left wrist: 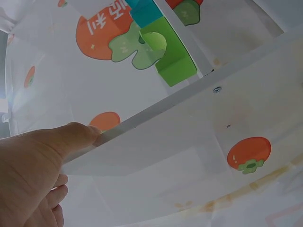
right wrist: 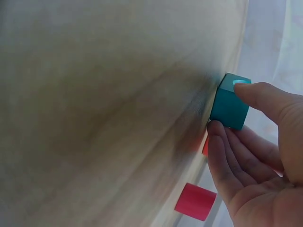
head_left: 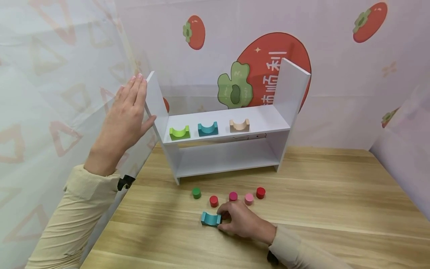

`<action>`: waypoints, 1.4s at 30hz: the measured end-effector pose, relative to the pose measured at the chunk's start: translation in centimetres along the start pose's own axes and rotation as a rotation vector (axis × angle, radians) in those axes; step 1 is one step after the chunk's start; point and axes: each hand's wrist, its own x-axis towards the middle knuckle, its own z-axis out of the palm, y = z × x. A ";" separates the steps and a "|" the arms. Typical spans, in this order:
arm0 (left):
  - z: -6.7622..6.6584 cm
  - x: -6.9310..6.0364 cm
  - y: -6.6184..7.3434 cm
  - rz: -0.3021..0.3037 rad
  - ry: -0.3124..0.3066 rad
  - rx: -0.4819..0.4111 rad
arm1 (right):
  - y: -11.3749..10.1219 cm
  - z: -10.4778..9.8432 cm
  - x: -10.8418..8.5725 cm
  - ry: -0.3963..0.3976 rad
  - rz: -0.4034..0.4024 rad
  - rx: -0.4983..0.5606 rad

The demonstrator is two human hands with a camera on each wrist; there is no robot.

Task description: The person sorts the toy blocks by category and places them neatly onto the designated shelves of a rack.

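Observation:
My right hand (head_left: 242, 219) pinches the right end of a teal block with a curved notch (head_left: 211, 219) on the wooden table. In the right wrist view the thumb lies on one side of the teal block (right wrist: 232, 101), fingertips on the other. My left hand (head_left: 129, 108) lies with straight fingers against the left side panel of a white shelf (head_left: 158, 101). Its thumb (left wrist: 78, 137) touches the panel's edge in the left wrist view. Three notched blocks stand on the upper board: lime green (head_left: 179, 133), teal (head_left: 208, 129) and beige (head_left: 239, 126).
Small cylinders sit between shelf and right hand: green (head_left: 196, 193), red (head_left: 214, 201), magenta (head_left: 233, 196), pink (head_left: 249, 198) and another red one (head_left: 260, 192). Patterned cloth (head_left: 342, 74) hangs behind and at both sides of the table (head_left: 336, 194).

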 end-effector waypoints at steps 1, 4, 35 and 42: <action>0.0 0.0 0.0 -0.002 -0.001 -0.001 | 0.0 0.0 0.0 -0.001 0.005 0.014; 0.0 0.0 0.0 -0.005 -0.002 -0.002 | 0.0 -0.2 0.0 -0.009 0.033 0.053; -0.1 0.0 0.0 0.006 0.006 -0.005 | -1.6 -17.6 -0.5 0.021 -0.024 -0.024; -0.2 0.0 0.1 0.003 -0.007 -0.001 | -2.4 -22.2 -0.5 0.091 0.021 -0.090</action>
